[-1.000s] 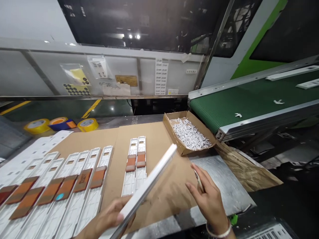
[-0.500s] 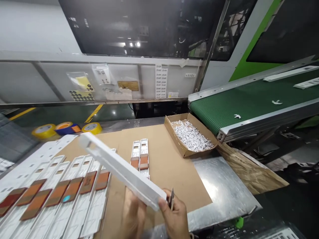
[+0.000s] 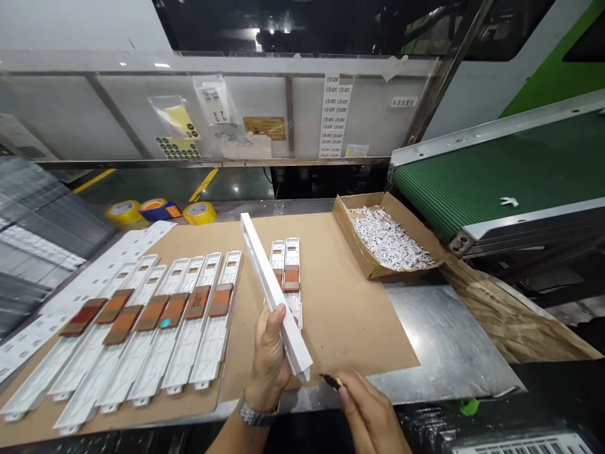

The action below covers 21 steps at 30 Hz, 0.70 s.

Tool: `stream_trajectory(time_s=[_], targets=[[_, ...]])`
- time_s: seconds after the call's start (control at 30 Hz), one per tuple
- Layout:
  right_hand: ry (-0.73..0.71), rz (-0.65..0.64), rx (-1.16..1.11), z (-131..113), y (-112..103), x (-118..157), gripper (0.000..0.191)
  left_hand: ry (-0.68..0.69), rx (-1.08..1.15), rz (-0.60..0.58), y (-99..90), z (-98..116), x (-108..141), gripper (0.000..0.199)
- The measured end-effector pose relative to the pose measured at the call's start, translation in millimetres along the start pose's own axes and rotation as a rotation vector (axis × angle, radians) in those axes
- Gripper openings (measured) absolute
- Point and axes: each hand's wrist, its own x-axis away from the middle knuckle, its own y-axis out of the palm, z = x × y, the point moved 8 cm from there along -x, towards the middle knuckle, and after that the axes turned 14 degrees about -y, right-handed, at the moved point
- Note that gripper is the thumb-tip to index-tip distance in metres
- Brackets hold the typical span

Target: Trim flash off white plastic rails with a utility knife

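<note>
White strip (image 3: 271, 287), left hand (image 3: 269, 359); tool (image 3: 331, 380), right hand (image 3: 366, 413); nine taped strips (image 3: 208, 334).

left hand (image 3: 270, 356): upright, grip closed | right hand (image 3: 366, 410): low, fingers pinched together, pointing left

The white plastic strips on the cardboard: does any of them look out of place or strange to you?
Yes. The third white plastic strip from the left sits lower than its neighbours, so its brown tape patch breaks the line of patches. The leftmost tape patch also looks darker and redder than the others.
</note>
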Motion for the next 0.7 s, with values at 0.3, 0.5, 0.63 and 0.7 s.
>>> stream_trajectory(time_s=[0.3, 0.5, 0.63, 0.7], targets=[[0.046, -0.048, 0.229, -1.3, 7.3, -2.4, 0.034, -0.003, 0.008, -0.084, 6.1, 0.8, 2.3, 0.036], [0.058, -0.083, 0.253, 0.1, 9.7, -4.1, 0.035, -0.005, 0.011, -0.073, 5.6, -2.8, 1.2, 0.039], [0.078, -0.091, 0.242, 1.7, 10.7, -3.4, 0.036, -0.012, 0.008, -0.060, 3.9, -5.7, 1.1, 0.043], [0.095, -0.087, 0.235, 2.8, 10.6, -2.9, 0.037, -0.010, 0.008, -0.061, 4.2, -6.0, 1.5, 0.045]])
